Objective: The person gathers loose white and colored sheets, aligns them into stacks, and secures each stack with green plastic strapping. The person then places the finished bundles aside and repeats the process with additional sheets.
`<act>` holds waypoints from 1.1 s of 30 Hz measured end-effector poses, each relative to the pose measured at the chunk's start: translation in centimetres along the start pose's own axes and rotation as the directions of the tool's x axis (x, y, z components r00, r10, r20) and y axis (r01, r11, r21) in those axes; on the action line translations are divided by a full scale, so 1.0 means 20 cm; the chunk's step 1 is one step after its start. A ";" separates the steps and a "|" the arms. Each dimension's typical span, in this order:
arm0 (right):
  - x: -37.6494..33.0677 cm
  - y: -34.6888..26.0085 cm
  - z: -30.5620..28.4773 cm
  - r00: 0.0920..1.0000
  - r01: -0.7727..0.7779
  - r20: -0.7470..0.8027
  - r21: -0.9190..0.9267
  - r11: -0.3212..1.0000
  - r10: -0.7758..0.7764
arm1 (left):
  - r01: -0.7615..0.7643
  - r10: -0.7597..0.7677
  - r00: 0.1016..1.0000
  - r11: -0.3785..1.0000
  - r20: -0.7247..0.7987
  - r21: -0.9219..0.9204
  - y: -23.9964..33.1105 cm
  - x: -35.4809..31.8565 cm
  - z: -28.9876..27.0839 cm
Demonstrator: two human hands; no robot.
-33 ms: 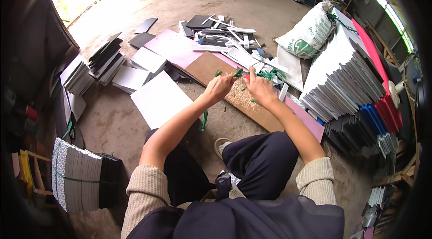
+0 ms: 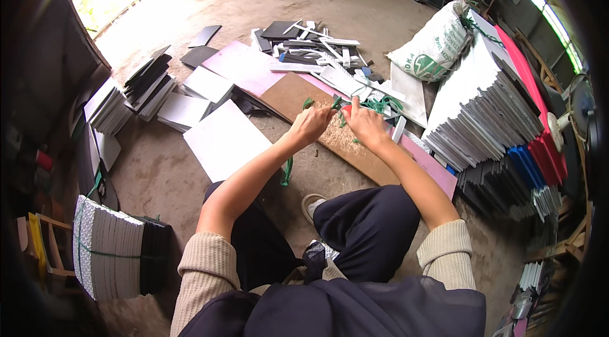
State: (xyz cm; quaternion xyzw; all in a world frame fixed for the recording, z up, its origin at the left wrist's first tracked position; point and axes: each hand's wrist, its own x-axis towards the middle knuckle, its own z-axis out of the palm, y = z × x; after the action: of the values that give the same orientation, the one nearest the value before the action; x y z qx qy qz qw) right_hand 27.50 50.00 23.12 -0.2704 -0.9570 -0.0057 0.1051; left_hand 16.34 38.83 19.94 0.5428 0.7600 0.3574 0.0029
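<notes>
Above a brown board (image 2: pixel 285 92) strewn with pale shavings, both of my hands work close together. My left hand (image 2: pixel 311 124) is closed on a green plastic cord (image 2: pixel 336 103), whose bits stick out past the fingers. Closed around a small red-handled tool (image 2: pixel 346 110), my right hand (image 2: pixel 366 126) has its index finger stretched forward along it. The tool's working end is too small to make out. More green cord strands (image 2: pixel 384 105) lie tangled just beyond the right hand, and another green strip (image 2: pixel 287 172) hangs below my left forearm.
Pink sheet (image 2: pixel 238 67) lies under the board. Offcuts (image 2: pixel 317 48) are heaped beyond. White panels (image 2: pixel 228 137) and stacked sheets (image 2: pixel 149 86) sit left, a tied bundle (image 2: pixel 111 248) nearer. On the right are a tall panel stack (image 2: pixel 485 121) and a white sack (image 2: pixel 434 45).
</notes>
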 end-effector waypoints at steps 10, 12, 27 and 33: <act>0.07 0.58 0.37 0.982 -0.181 0.114 0.307 0.934 0.153 | 0.115 -0.117 0.992 0.992 -0.042 -0.050 0.00 0.00 -0.07; 0.13 0.56 0.37 0.907 -0.385 0.408 0.714 0.585 0.100 | 0.152 -0.160 0.987 0.969 -0.024 -0.193 -0.06 -0.01 -0.07; 0.26 0.70 0.52 0.746 -0.547 0.557 0.825 -0.143 0.364 | 0.351 -0.292 0.918 0.913 0.266 -0.208 -0.25 -0.02 0.30; 0.44 1.19 0.68 0.577 -0.374 0.444 0.890 -0.262 0.686 | 0.477 -0.409 0.830 0.873 0.379 -0.103 -0.44 -0.03 0.42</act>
State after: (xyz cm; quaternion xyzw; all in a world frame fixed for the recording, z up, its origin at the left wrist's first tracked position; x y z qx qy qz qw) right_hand 29.91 75.83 10.61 -0.5167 -0.4412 0.6414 0.3564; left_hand 12.60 41.50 8.73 0.4022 0.8144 0.3177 0.2720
